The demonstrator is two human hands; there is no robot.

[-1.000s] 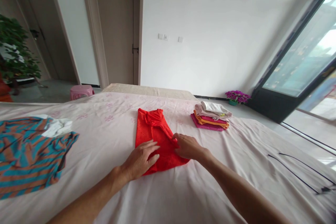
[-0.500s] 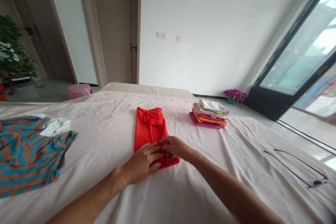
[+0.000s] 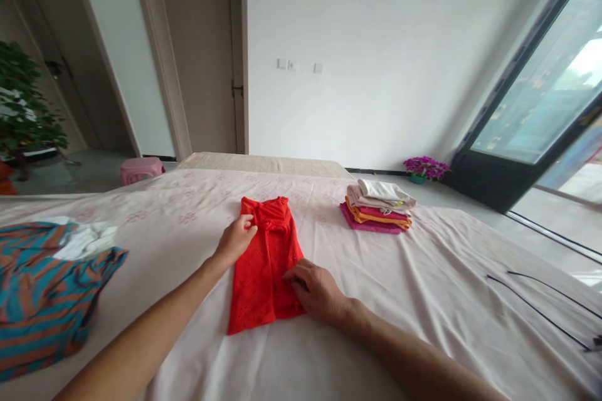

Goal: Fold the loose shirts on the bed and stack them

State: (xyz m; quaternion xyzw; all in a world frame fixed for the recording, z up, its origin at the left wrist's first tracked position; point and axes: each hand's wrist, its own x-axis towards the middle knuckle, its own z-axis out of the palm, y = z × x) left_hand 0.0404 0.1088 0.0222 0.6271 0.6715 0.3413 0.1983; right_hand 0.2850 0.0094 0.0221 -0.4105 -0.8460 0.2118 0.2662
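A red garment (image 3: pixel 254 282) with small holes in its fabric and a drawstring lies in a narrow fold in front of me. My left hand (image 3: pixel 239 239) is at its upper left edge, fingers curled and pinching the cloth near the gathered top. Lower down, my right hand (image 3: pixel 317 289) rests on the garment's right edge with its fingers bent onto the fabric. The right hand's fingertips are partly hidden.
The garment lies on a bed with a pale pink sheet (image 3: pixel 376 301). To the right stands a stack of folded clothes (image 3: pixel 379 208), and eyeglasses (image 3: pixel 540 313) lie nearer. A striped blue and brown garment (image 3: pixel 47 288) lies at left, with a white cloth (image 3: pixel 87 241) beside it.
My left hand has moved from the garment's lower part up to its upper left edge. The lower part now lies spread flatter, and my right hand has shifted slightly down.
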